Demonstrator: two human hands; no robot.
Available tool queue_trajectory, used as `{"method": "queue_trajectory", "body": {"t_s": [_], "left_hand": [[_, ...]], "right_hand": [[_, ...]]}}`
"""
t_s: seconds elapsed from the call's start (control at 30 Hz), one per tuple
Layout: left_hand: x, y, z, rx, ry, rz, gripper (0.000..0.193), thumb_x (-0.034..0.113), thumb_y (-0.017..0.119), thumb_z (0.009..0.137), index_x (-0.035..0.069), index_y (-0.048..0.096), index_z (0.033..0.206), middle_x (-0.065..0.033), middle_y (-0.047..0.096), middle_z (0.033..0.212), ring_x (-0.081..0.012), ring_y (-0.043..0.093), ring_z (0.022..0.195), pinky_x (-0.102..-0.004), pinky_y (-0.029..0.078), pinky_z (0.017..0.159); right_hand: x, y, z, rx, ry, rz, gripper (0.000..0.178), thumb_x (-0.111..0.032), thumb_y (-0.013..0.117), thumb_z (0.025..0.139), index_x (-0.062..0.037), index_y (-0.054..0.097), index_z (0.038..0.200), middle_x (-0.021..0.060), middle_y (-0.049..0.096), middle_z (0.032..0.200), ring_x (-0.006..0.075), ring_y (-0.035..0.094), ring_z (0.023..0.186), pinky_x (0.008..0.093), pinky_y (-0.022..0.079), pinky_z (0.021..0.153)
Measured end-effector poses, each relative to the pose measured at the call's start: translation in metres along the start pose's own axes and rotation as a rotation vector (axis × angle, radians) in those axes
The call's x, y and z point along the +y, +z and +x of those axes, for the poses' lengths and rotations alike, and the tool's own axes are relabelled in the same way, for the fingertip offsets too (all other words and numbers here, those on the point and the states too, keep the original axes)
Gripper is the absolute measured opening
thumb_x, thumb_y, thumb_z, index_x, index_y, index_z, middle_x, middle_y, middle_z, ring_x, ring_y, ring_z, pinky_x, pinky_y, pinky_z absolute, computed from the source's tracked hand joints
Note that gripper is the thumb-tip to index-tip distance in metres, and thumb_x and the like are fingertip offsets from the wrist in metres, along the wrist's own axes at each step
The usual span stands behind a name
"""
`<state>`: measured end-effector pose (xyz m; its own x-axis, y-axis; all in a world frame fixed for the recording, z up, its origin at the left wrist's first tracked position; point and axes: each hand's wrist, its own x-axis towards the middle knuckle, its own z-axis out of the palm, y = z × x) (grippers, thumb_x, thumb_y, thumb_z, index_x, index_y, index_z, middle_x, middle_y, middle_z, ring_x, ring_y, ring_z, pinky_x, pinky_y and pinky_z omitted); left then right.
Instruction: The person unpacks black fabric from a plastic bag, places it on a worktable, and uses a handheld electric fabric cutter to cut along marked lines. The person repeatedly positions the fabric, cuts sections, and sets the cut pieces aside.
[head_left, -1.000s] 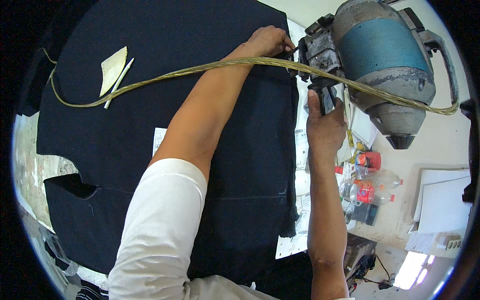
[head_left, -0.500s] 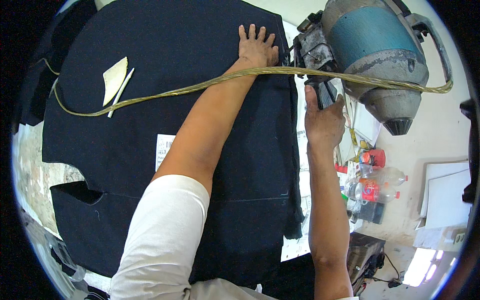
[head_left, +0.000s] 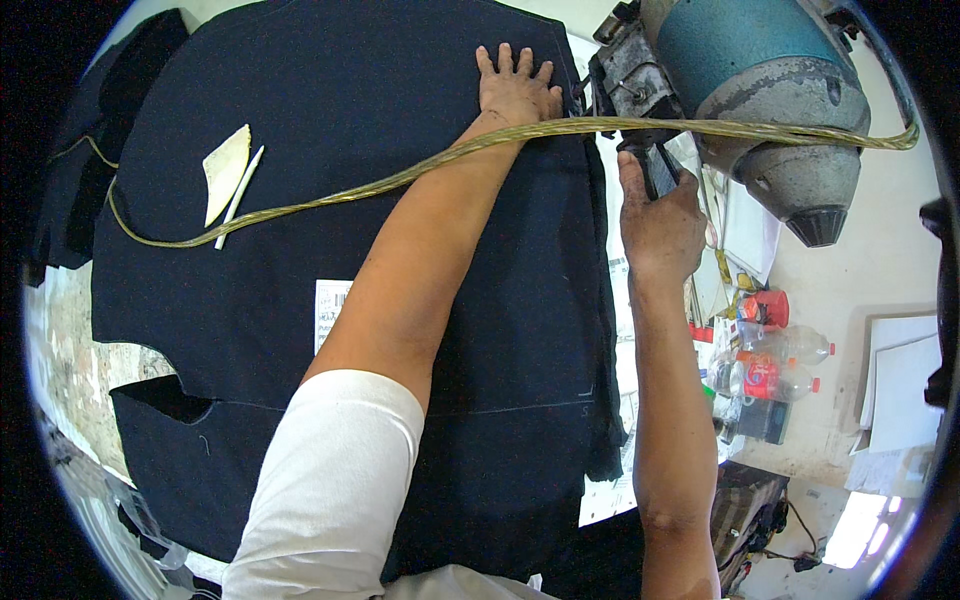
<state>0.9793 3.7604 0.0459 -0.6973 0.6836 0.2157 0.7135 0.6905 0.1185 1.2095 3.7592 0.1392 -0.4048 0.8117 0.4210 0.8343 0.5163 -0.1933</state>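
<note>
My left hand lies flat with fingers spread on a wide spread of dark navy cloth, close to its right edge. Nothing is in that hand. My right hand grips the black handle of an electric cloth cutter, whose teal and grey motor body fills the upper right. The cutter's metal front touches or nearly touches the cloth edge; its blade is hidden. A yellowish cable crosses over my left wrist and runs to the cutter. Chalk lines mark the cloth.
A cream-coloured flat piece and a white stick lie on the cloth at left. A printed label sits partly under my left arm. Plastic bottles and a red-lidded container stand right of my right forearm, near papers.
The cutter and my right hand have moved farther away along the cloth's right edge. My left hand stays almost in place, and the view has shifted slightly.
</note>
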Motion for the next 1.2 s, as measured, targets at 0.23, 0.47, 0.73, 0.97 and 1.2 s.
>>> {"method": "queue_trajectory", "body": {"t_s": [0.23,0.47,0.73,0.97,1.2], "left_hand": [[0.002,-0.008,-0.001,-0.063,-0.016,-0.032,0.059,0.049,0.031,0.113,0.029,0.035,0.168,-0.0053,0.025,0.177,-0.0357,0.013,0.165,-0.0672,0.004,0.128],[-0.001,0.005,0.005,0.007,0.015,0.007,0.062,0.053,0.029,0.111,0.028,0.035,0.167,-0.0088,0.027,0.176,-0.0406,0.02,0.162,-0.0719,0.008,0.125],[0.002,-0.002,0.003,-0.039,0.003,0.011,0.062,0.053,0.03,0.111,0.028,0.034,0.168,-0.008,0.026,0.177,-0.04,0.018,0.163,-0.072,0.006,0.125],[0.001,-0.004,0.004,-0.047,0.0,-0.005,0.061,0.051,0.029,0.112,0.028,0.034,0.168,-0.0079,0.028,0.176,-0.0391,0.018,0.163,-0.0715,0.006,0.125],[0.001,-0.004,0.003,-0.039,-0.001,-0.008,0.061,0.049,0.03,0.112,0.028,0.033,0.168,-0.0076,0.027,0.176,-0.0388,0.019,0.163,-0.071,0.007,0.126]], "right_hand": [[-0.005,0.001,0.005,-0.003,0.005,-0.043,0.096,-0.078,0.063,0.09,0.0046,0.059,0.138,0.0333,0.073,0.112,0.0515,0.073,0.103,0.0608,0.058,0.087],[-0.007,0.005,0.01,0.012,-0.015,-0.063,0.095,-0.077,0.063,0.09,0.004,0.057,0.14,0.0316,0.074,0.11,0.05,0.074,0.1,0.0595,0.059,0.085],[-0.007,0.011,0.016,0.027,-0.051,-0.039,0.092,-0.075,0.065,0.091,0.0053,0.059,0.135,0.0325,0.074,0.11,0.0499,0.074,0.101,0.0602,0.059,0.087],[-0.012,0.01,0.019,0.045,-0.059,0.004,0.091,-0.073,0.066,0.091,0.0076,0.06,0.133,0.034,0.074,0.109,0.0514,0.073,0.101,0.0598,0.058,0.088],[-0.015,0.01,0.022,0.025,-0.058,-0.041,0.094,-0.075,0.062,0.093,0.009,0.059,0.135,0.0342,0.074,0.107,0.0502,0.074,0.1,0.0592,0.059,0.086]]}}
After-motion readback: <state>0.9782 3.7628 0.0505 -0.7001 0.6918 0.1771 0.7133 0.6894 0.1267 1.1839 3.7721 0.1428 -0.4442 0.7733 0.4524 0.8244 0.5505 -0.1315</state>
